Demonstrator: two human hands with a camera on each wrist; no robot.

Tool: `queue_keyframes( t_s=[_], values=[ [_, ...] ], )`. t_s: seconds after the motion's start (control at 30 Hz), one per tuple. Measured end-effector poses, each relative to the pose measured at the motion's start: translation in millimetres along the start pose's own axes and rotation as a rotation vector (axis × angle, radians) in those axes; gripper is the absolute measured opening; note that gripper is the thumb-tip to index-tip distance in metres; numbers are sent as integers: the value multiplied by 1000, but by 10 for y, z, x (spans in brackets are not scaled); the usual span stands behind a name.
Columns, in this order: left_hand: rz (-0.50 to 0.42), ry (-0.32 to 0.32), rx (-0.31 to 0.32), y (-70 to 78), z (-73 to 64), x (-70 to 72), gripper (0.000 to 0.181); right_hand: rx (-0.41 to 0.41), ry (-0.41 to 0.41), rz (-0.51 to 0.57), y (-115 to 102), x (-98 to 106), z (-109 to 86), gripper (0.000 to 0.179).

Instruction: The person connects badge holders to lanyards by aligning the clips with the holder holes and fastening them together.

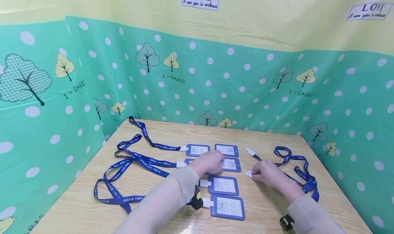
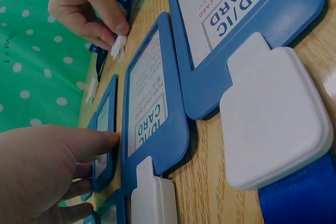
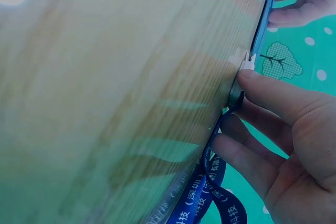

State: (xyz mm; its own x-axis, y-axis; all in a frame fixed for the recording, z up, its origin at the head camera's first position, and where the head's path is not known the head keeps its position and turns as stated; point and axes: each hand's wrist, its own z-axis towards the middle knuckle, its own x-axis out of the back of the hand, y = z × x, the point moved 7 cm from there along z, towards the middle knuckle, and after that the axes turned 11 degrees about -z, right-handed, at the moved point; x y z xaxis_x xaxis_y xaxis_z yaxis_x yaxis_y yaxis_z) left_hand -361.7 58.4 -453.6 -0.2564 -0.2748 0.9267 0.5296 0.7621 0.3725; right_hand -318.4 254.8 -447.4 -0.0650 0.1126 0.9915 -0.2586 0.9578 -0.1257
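Note:
My left hand (image 1: 210, 162) reaches over the card holders and grips the near-right blue card holder (image 1: 231, 165) of the second row, thumb along its near edge. Part of that holder and of the one left of it is hidden under the hand. To the right, my right hand (image 1: 271, 174) pinches the white plastic clip (image 1: 248, 173) of a blue lanyard between thumb and fingers. The clip's prongs (image 3: 251, 61) point toward the holders, and the lanyard strap (image 3: 207, 182) trails behind the fingers. A gap of bare wood lies between the clip and the gripped holder.
Blue card holders with clips and lanyards (image 1: 164, 146) attached lie to the left and front, such as the nearest holder (image 1: 227, 207). Another holder (image 1: 226, 150) lies at the back. A second loose clip (image 1: 250, 152) rests behind my right hand. A patterned curtain (image 1: 215, 90) surrounds the table.

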Motion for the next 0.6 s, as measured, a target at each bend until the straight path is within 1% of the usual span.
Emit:
queue_keyframes(
  t_s=[0.1, 0.33, 0.6],
  values=[
    [-3, -5, 3, -5, -14, 14, 38, -3, 0, -3, -3, 3, 2, 11],
    [-13, -16, 7, -4, -48, 32, 36, -3, 1, -5, -10, 6, 5, 11],
    [-77, -25, -2, -3, -60, 17, 27, -7, 0, -7, -6, -4, -1, 13]
  ],
)
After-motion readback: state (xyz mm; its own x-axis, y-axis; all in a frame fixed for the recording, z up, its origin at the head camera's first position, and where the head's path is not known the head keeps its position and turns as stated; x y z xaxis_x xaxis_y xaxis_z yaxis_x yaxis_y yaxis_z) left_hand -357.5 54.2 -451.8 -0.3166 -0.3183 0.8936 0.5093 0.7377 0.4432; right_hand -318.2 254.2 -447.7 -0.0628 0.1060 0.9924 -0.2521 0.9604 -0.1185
